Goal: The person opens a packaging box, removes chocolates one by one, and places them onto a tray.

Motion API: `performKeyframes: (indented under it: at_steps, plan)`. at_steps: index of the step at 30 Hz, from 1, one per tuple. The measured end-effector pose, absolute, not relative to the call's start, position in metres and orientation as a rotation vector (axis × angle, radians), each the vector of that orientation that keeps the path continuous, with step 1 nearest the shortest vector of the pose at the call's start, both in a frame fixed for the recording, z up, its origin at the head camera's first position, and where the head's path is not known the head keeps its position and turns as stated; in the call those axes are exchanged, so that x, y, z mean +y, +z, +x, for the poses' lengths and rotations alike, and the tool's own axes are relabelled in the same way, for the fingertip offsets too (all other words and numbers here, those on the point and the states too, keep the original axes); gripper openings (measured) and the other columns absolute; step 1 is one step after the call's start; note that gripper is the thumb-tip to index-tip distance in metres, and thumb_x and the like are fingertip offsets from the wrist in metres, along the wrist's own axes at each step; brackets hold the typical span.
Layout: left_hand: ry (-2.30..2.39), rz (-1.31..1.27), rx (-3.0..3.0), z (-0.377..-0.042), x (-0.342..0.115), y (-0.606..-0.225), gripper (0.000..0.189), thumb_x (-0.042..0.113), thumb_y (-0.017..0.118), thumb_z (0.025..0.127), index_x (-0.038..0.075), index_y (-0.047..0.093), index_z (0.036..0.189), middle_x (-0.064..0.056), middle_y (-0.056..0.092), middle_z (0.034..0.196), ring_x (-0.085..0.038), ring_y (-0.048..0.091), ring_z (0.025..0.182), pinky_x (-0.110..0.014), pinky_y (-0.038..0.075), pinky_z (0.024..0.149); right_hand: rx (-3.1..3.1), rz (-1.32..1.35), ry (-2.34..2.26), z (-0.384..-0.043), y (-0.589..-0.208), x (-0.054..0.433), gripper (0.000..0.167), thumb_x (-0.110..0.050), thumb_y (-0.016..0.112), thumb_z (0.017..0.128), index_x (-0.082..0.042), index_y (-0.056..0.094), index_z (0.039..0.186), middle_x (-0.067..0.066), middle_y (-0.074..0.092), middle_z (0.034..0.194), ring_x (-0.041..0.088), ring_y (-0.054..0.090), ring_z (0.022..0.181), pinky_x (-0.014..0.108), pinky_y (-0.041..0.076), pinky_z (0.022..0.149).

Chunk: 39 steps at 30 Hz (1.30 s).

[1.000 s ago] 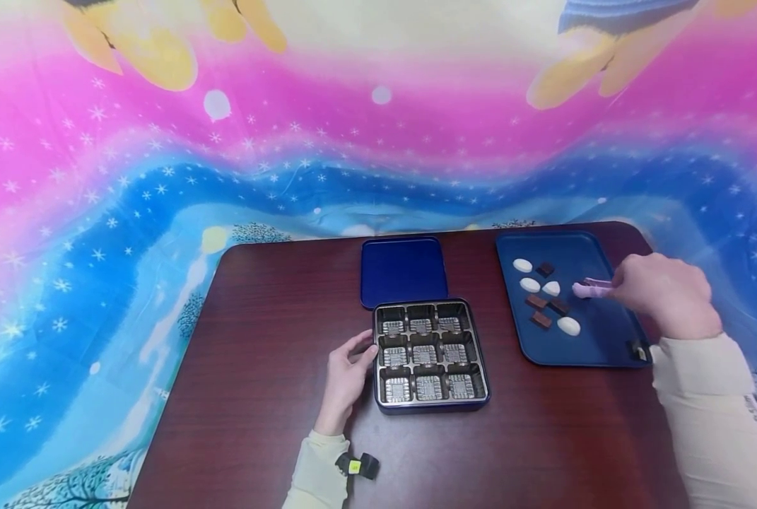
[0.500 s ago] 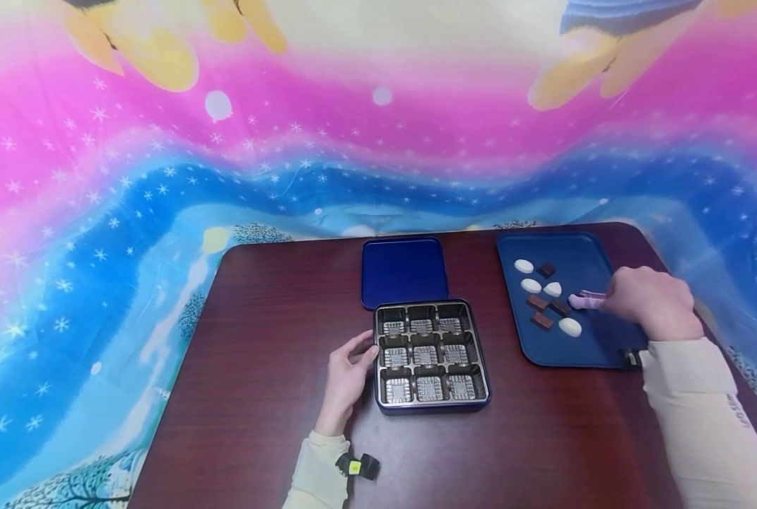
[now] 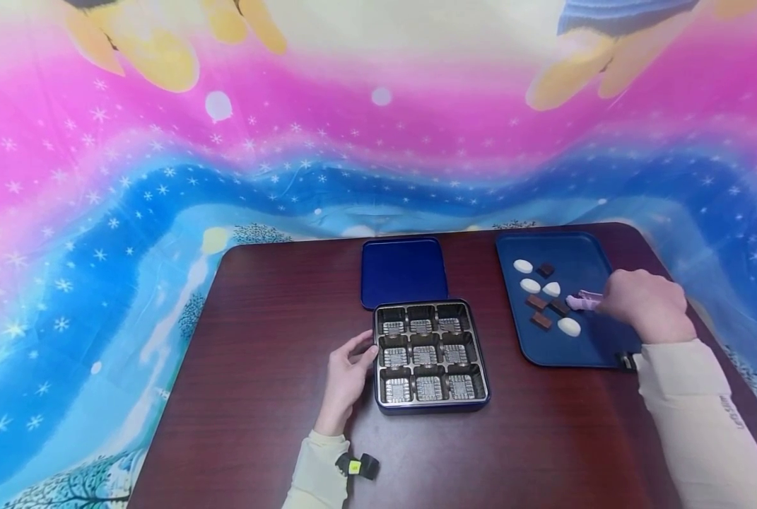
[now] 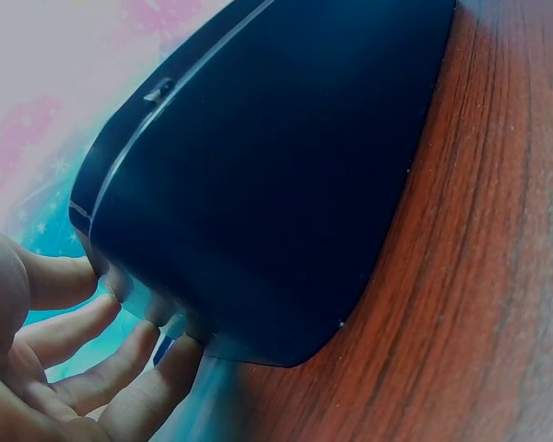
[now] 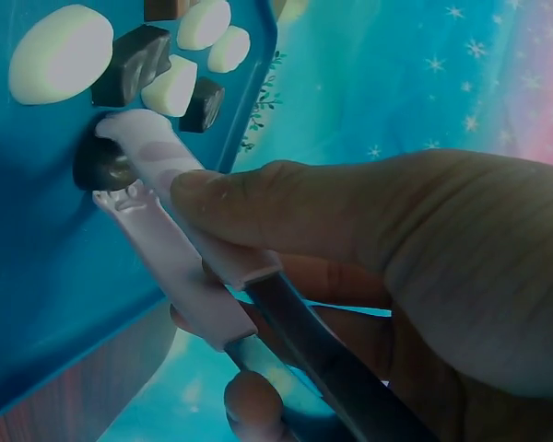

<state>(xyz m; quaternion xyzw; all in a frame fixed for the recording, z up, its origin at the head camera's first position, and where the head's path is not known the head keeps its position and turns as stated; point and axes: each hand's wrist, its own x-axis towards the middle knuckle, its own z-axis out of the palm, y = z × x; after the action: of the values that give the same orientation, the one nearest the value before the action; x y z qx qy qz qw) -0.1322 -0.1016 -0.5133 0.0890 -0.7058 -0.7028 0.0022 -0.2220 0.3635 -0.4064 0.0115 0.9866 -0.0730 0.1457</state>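
My left hand [image 3: 346,378] rests its thumb and fingertips against the left side of a dark blue square tin [image 3: 432,408]. Inside the tin, the insert [image 3: 425,367] has several bare compartments. In the left wrist view the fingers [image 4: 152,387] touch the outer wall of the tin [image 4: 258,212] near a corner. My right hand [image 3: 645,304] holds small tongs [image 5: 180,267] with pink tips and metal arms, thumb on top. Their tips stand on either side of a dark rounded chocolate [image 5: 100,164], low over the blue tray [image 3: 582,350].
On the tray's left half lie several white pieces [image 3: 569,326] and several brown chocolate pieces [image 3: 541,321]. A blue lid [image 3: 403,272] lies flat behind the tin. Patterned cloth [image 3: 378,155] hangs along the far edge of the dark wooden table [image 3: 276,318].
My right hand has moved left and toward the near side, bringing the tongs closer to the pieces on the tray. The left hand and tin have kept still.
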Motion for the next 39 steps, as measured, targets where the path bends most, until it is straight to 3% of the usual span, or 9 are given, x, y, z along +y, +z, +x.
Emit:
performKeyframes:
  at_steps: [5, 10, 16, 19, 22, 25, 32, 36, 39]
  plan:
    - [-2.201, 0.276, -2.216, -0.132, -0.101, -0.513, 0.038, 0.006, 0.066, 0.097, -0.002, 0.062, 0.135, -0.025, 0.065, 0.127, -0.034, 0.069, 0.103, -0.034, 0.061, 0.076, 2.880, 0.051, -0.212, -0.217, -0.400, 0.361, 0.070, -0.076, 0.065, 0.081, -0.007, 0.073, 0.083, 0.009, 0.057, 0.066, 0.030, 0.052, 0.063, 0.043, 0.044, 0.045]
    - [-2.185, 0.270, -2.225, -0.133, -0.102, -0.514, 0.038, 0.006, 0.065, 0.097, -0.003, 0.061, 0.135, -0.025, 0.065, 0.126, -0.035, 0.069, 0.102, -0.034, 0.061, 0.074, 2.985, 0.025, -0.220, -0.208, -0.385, 0.350, 0.052, -0.061, 0.067, 0.089, -0.009, 0.075, 0.085, 0.008, 0.059, 0.065, 0.030, 0.052, 0.060, 0.044, 0.043, 0.042]
    - [-2.193, 0.292, -2.221, -0.133, -0.102, -0.514, 0.038, 0.005, 0.066, 0.097, -0.002, 0.062, 0.134, -0.025, 0.065, 0.126, -0.032, 0.069, 0.101, -0.031, 0.061, 0.074, 3.176, -0.032, -0.250, -0.195, -0.373, 0.323, 0.040, -0.043, 0.071, 0.092, -0.005, 0.075, 0.102, 0.015, 0.069, 0.076, 0.031, 0.053, 0.059, 0.048, 0.043, 0.042]
    - [-2.188, 0.295, -2.219, -0.132, -0.101, -0.513, 0.038, 0.005, 0.066, 0.097, -0.002, 0.062, 0.134, -0.025, 0.065, 0.126, -0.032, 0.070, 0.101, -0.033, 0.061, 0.074, 3.250, -0.072, -0.331, -0.186, -0.376, 0.305, 0.034, -0.035, 0.071, 0.093, -0.005, 0.074, 0.108, 0.013, 0.067, 0.071, 0.029, 0.050, 0.054, 0.045, 0.040, 0.039]
    - [-2.181, 0.288, -2.219, -0.132, -0.101, -0.513, 0.038, 0.004, 0.065, 0.097, -0.003, 0.062, 0.134, -0.026, 0.065, 0.126, -0.032, 0.069, 0.101, -0.034, 0.061, 0.074, 3.313, -0.147, -0.421, -0.177, -0.385, 0.288, 0.029, -0.026, 0.071, 0.092, -0.003, 0.073, 0.110, 0.010, 0.066, 0.068, 0.024, 0.045, 0.048, 0.039, 0.035, 0.036]
    - [-2.167, 0.272, -2.228, -0.132, -0.100, -0.514, 0.038, 0.004, 0.065, 0.097, -0.005, 0.061, 0.134, -0.027, 0.065, 0.126, -0.033, 0.069, 0.101, -0.036, 0.061, 0.074, 3.362, -0.218, -0.498, -0.169, -0.398, 0.273, 0.030, -0.020, 0.075, 0.088, -0.003, 0.072, 0.112, 0.011, 0.067, 0.070, 0.022, 0.046, 0.048, 0.040, 0.036, 0.038]
    - [-2.168, 0.323, -2.229, -0.132, -0.101, -0.515, 0.037, 0.006, 0.067, 0.096, 0.000, 0.064, 0.133, -0.024, 0.066, 0.126, -0.031, 0.070, 0.100, -0.033, 0.061, 0.074, 3.405, -0.263, -0.712, -0.157, -0.435, 0.243, 0.033, -0.015, 0.078, 0.085, -0.002, 0.072, 0.115, 0.016, 0.070, 0.077, 0.035, 0.060, 0.063, 0.057, 0.048, 0.054]
    - [-2.161, 0.328, -2.242, -0.133, -0.101, -0.516, 0.037, 0.006, 0.068, 0.096, 0.001, 0.065, 0.132, -0.022, 0.067, 0.124, -0.029, 0.071, 0.098, -0.031, 0.061, 0.073, 3.452, -0.211, -0.811, -0.153, -0.457, 0.228, 0.030, -0.016, 0.079, 0.084, -0.001, 0.074, 0.109, 0.022, 0.073, 0.088, 0.039, 0.066, 0.069, 0.061, 0.051, 0.060]
    - [-2.154, 0.331, -2.252, -0.133, -0.101, -0.516, 0.037, 0.006, 0.068, 0.096, 0.002, 0.066, 0.132, -0.021, 0.068, 0.124, -0.027, 0.071, 0.097, -0.030, 0.061, 0.072, 3.461, -0.185, -0.818, -0.149, -0.472, 0.220, 0.025, -0.017, 0.079, 0.083, -0.002, 0.075, 0.102, 0.017, 0.073, 0.081, 0.036, 0.065, 0.065, 0.058, 0.051, 0.058]
